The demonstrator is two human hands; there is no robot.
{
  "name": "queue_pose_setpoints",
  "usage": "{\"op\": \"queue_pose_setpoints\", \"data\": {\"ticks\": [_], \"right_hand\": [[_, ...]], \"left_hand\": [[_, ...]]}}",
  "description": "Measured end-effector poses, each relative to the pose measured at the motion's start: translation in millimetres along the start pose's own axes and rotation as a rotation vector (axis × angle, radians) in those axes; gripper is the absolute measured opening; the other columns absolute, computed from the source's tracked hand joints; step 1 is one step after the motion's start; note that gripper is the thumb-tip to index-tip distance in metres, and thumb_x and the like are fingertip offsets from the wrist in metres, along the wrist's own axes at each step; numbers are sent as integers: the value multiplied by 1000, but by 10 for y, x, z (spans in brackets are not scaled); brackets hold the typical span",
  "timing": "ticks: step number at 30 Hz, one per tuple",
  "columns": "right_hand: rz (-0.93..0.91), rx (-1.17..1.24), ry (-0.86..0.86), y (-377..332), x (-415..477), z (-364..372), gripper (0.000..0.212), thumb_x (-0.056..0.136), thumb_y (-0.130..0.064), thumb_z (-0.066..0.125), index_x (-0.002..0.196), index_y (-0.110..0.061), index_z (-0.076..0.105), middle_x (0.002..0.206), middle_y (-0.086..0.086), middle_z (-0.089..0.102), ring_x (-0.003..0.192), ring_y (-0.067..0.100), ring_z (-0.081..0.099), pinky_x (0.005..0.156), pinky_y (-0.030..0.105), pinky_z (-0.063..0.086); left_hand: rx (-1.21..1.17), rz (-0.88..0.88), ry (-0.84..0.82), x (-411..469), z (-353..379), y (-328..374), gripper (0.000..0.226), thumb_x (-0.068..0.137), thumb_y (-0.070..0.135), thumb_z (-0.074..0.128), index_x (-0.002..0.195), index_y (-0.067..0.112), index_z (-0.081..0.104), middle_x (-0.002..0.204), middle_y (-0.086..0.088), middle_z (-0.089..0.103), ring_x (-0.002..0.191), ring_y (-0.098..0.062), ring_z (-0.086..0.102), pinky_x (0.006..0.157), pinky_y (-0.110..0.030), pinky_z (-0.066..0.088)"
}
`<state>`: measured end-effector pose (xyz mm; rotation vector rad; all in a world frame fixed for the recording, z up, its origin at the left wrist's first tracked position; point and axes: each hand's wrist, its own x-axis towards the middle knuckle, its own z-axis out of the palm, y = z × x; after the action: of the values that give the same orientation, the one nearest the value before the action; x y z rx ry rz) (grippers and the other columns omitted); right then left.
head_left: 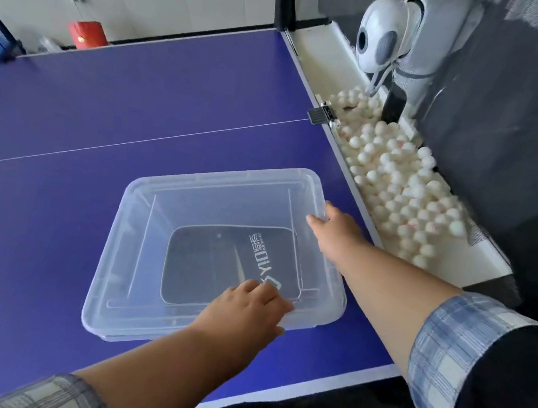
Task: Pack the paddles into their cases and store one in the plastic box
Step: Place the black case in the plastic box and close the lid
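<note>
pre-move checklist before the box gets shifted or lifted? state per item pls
1. Paddle case inside the clear plastic box: ok, lying flat on the bottom.
2. Left hand on the box's near rim: ok, fingers over the edge.
3. Right hand on the box's right rim: ok, touching the far right corner.
4. Box fully supported on the blue table: ok, though its near right corner sits close to the table edge.
5. Second paddle case packed: cannot tell, none in view.
6. Box lid: cannot tell, none in view.
</note>
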<state>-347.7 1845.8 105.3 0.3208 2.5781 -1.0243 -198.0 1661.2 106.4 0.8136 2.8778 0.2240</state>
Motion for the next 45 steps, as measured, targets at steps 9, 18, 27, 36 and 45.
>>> {"op": "queue_pose_setpoints", "data": {"ticks": [9,18,27,36,45], "right_hand": [[25,-71,-32,-59,192,-37,68,98,-53,40,157,-31,15,156,12,31,126,37,50,97,46,49],[28,7,-51,48,125,-26,65,101,-49,39,157,-33,12,159,7,29,126,31,51,89,40,49],[116,143,-46,104,152,130,71,100,-44,45,158,-28,9,160,10,27,133,33,46,89,36,42],[176,138,-21,92,151,139,77,97,-44,49,157,-15,11,155,16,31,135,34,43,103,48,43],[130,123,96,20,83,-2,73,86,-55,64,138,-7,45,130,14,54,109,32,61,86,44,55]], "left_hand": [[-25,65,-36,173,-93,-31,50,94,44,55,141,29,47,130,1,53,116,-26,50,99,-40,46],[101,267,-9,187,-123,38,52,69,40,83,117,26,70,101,5,68,78,-18,66,60,-28,58],[-102,184,171,852,-374,-116,29,92,42,50,107,27,69,108,3,66,98,-24,61,87,-38,49],[-56,-200,13,1769,5,-475,66,93,56,3,155,34,2,164,6,2,149,-14,-10,119,-34,-9],[-33,-233,19,1823,2,-490,56,100,47,5,154,35,-4,164,7,-3,148,-13,-15,118,-34,-11]]}}
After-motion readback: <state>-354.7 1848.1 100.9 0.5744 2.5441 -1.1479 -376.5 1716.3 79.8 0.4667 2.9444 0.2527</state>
